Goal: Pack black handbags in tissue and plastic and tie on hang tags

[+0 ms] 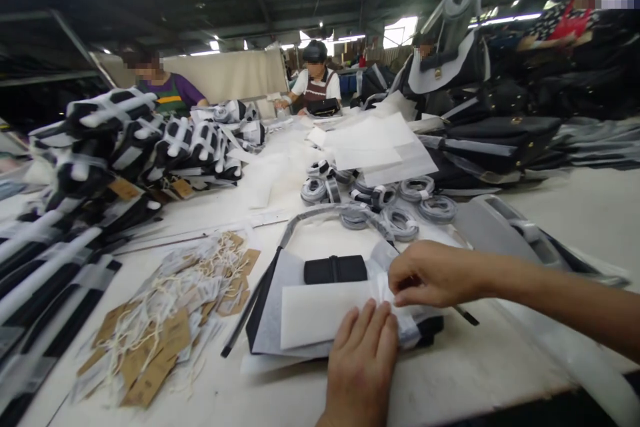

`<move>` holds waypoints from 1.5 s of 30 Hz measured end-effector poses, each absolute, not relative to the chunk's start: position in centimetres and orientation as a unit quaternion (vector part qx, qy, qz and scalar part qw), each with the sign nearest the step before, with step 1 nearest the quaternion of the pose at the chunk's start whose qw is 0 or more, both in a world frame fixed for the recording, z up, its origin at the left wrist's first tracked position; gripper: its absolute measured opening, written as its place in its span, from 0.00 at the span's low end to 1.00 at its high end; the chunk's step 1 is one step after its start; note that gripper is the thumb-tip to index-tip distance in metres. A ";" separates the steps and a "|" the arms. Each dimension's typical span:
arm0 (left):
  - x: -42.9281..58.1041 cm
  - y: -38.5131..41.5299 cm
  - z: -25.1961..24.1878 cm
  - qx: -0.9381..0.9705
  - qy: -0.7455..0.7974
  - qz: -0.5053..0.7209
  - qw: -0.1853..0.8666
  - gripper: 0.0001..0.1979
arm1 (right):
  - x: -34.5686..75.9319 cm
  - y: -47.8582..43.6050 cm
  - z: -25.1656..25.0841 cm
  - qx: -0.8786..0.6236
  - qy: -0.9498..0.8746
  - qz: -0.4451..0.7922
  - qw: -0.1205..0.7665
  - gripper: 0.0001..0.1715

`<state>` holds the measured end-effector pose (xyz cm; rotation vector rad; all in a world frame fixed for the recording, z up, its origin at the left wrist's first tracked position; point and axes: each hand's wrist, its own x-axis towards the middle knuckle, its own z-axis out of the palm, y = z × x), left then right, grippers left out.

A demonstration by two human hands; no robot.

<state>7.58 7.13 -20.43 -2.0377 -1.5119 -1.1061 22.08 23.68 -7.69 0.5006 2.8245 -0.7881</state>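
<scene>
A black handbag (263, 310) lies on the table before me, partly covered by thin greyish wrapping (295, 267). On top of it are a small black piece with a strap across its middle (335, 269) and a white foam sheet (310, 313). My left hand (361, 353) rests flat on the lower right part of the sheet, fingers stretched out. Just above, my right hand (425, 273) has its fingers closed in a pinch on the gathered white wrapping (383, 288) at the sheet's right end. The wrapped handle (325, 210) arches behind the bag.
Cardboard tags with strings (170, 327) lie heaped at left. Wrapped black bags (185, 140) are piled behind them. Coiled wrapped straps (397, 221) and white sheets (380, 147) lie beyond the bag. More black bags (500, 140) are stacked at right. Co-workers (317, 80) sit across the table.
</scene>
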 end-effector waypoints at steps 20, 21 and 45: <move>7.4 7.4 -19.7 -0.724 -0.544 -0.375 0.195 0.19 | 13.8 24.5 -7.8 0.035 0.951 -0.005 0.306 0.01; 7.4 7.4 -19.7 -0.724 -0.544 -0.376 0.196 0.20 | 13.7 24.6 -7.8 0.030 0.951 0.002 0.308 0.01; 9.5 9.8 -21.8 -0.599 -0.544 -0.515 0.284 0.17 | 12.8 33.2 -12.7 0.188 0.900 -0.221 0.325 0.32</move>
